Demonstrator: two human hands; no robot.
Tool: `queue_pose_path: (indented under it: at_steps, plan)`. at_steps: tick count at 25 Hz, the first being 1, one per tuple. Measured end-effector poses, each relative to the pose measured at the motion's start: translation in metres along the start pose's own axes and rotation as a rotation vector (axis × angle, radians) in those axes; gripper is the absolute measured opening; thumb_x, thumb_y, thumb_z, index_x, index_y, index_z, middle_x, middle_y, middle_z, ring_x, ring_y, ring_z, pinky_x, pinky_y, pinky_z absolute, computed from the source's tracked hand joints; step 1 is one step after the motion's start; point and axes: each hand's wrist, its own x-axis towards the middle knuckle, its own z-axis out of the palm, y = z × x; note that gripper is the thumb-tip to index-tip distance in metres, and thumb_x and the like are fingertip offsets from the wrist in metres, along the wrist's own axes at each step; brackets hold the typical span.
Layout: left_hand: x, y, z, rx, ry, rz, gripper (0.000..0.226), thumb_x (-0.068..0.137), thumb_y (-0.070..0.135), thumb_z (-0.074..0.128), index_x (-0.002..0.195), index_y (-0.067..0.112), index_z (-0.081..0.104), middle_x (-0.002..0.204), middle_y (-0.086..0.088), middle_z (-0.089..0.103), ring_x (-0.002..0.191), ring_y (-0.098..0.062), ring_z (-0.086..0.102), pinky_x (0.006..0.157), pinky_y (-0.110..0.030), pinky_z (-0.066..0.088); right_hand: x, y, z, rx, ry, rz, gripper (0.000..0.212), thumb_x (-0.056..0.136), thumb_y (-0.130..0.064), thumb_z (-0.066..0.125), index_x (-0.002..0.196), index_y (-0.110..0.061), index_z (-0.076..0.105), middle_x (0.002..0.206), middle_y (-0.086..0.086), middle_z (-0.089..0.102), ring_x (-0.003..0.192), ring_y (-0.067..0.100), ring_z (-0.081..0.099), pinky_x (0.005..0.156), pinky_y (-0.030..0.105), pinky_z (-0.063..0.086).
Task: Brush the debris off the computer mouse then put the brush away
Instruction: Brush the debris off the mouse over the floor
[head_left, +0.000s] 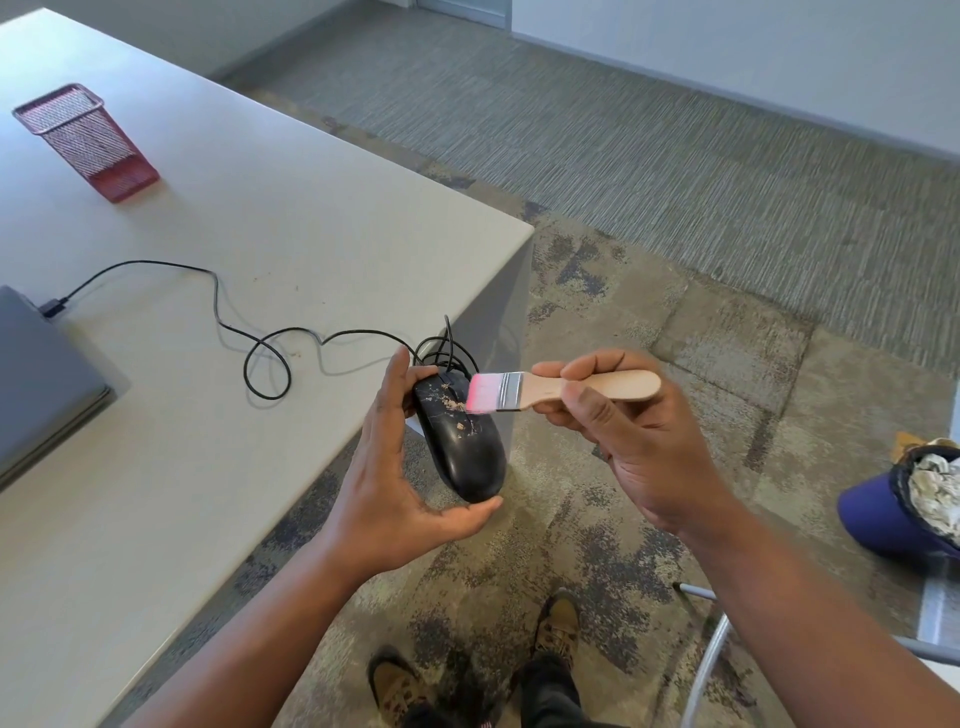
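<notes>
A: Past the table's near corner, above the carpet, your left hand holds the black computer mouse in the air. Grip state?

B: Your fingers run along the mouse's left side, fingertips up by the front buttons, and your thumb curls under the rear end. The hand clasps the mouse from the side and from below; the palm stays spread and partly off the shell.

A: Debris?

B: Tan crumbs sit on the mouse's upper shell, mid-body and toward the buttons. A few specks lie on the table surface too.

A: Your right hand?

B: It pinches the brush by its pale wooden handle, thumb below, fingers wrapped over the top. The handle end sticks out to the right. Pink bristles point left and touch the front right of the mouse, just beside the crumbs.

A: Cable?

B: The black cord leaves the mouse's front, bunches in loops behind your left fingers, then trails across the table to a plug at the grey laptop on the left edge.

A: Other items?

B: A red mesh pencil holder stands at the far left of the table, well apart from your hands. A purple bin with crumpled paper inside sits on the floor at right. Your shoes show below.
</notes>
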Motion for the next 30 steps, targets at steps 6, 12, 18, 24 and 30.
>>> queue_pose_path:
  at_steps: [6, 12, 18, 24, 30]
  plan:
    - [0.000, -0.001, -0.003, 0.034, -0.008, 0.038, 0.142, 0.067, 0.049, 0.094, 0.170, 0.009, 0.005, 0.161, 0.002, 0.043, 0.151, -0.022, 0.046, 0.126, -0.029, 0.034, 0.003, -0.014, -0.006, -0.202, -0.046, 0.094, 0.015, 0.090, -0.019, 0.068, 0.101, -0.013, 0.076, 0.089, 0.018, 0.078, 0.084, 0.030, 0.078, 0.077, 0.034, 0.063]
    - [-0.001, 0.001, -0.002, 0.025, -0.029, 0.037, 0.141, 0.066, 0.050, 0.093, 0.170, 0.011, 0.006, 0.165, 0.008, 0.038, 0.153, -0.019, 0.044, 0.127, -0.028, 0.032, 0.011, -0.007, 0.002, -0.237, -0.023, 0.063, 0.015, 0.097, -0.012, 0.063, 0.109, -0.008, 0.071, 0.093, 0.016, 0.079, 0.087, 0.029, 0.079, 0.081, 0.040, 0.064]
    - [-0.002, -0.003, -0.004, 0.043, -0.042, 0.027, 0.142, 0.066, 0.050, 0.094, 0.171, 0.014, 0.004, 0.165, 0.009, 0.039, 0.153, -0.023, 0.044, 0.127, -0.031, 0.033, 0.013, -0.020, -0.005, -0.267, 0.025, 0.120, 0.015, 0.083, -0.023, 0.068, 0.092, -0.014, 0.077, 0.080, 0.017, 0.078, 0.074, 0.026, 0.078, 0.070, 0.035, 0.064]
    - [0.000, -0.004, -0.004, 0.045, -0.045, 0.051, 0.143, 0.067, 0.051, 0.094, 0.171, 0.019, 0.001, 0.166, 0.020, 0.034, 0.153, -0.017, 0.042, 0.127, -0.028, 0.032, 0.014, -0.014, 0.003, -0.275, -0.019, 0.148, 0.019, 0.091, -0.017, 0.063, 0.103, -0.006, 0.073, 0.086, 0.019, 0.079, 0.080, 0.028, 0.078, 0.072, 0.034, 0.064]
    - [-0.001, -0.003, -0.005, 0.043, -0.047, 0.058, 0.142, 0.068, 0.051, 0.092, 0.171, 0.017, 0.000, 0.165, 0.027, 0.031, 0.154, -0.009, 0.040, 0.127, -0.023, 0.030, 0.015, -0.017, -0.004, -0.221, -0.005, 0.160, 0.012, 0.101, -0.005, 0.061, 0.104, -0.005, 0.073, 0.088, 0.021, 0.078, 0.080, 0.026, 0.078, 0.072, 0.030, 0.063]
